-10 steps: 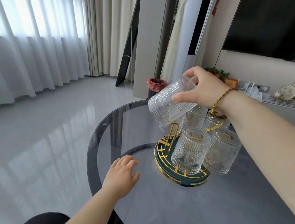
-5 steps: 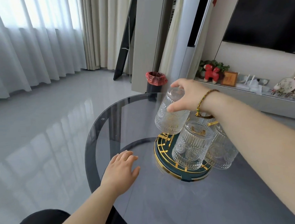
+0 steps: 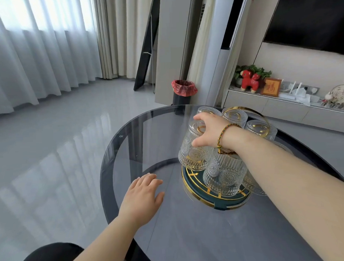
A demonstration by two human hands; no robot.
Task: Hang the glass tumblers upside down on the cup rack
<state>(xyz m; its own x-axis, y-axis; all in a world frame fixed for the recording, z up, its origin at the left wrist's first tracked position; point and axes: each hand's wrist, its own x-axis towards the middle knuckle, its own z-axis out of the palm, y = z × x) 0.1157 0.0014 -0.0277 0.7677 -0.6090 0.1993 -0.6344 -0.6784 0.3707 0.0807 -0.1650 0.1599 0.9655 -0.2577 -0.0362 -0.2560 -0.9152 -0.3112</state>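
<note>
Sheer curtains and a glossy grey floor fill the left half of the head view, with a low shelf of ornaments at the upper right; a round smoked-glass table takes up the lower centre.

On that table, right of centre, stands the cup rack, a green round base with gold rim and gold wire arms. Several glass tumblers hang on it mouth-down, probably so they drain and stay dust-free. The right hand reaches in from the lower right and is closed around the base of one tumbler at the rack's left side, holding it inverted; gripping the closed end leaves the mouth free to slide over a gold arm. Whether the glass is fully seated I cannot tell, as the peg is hidden inside it.

The left hand lies flat and open on the glass, just left of the rack, holding nothing, likely as a brace.
</note>
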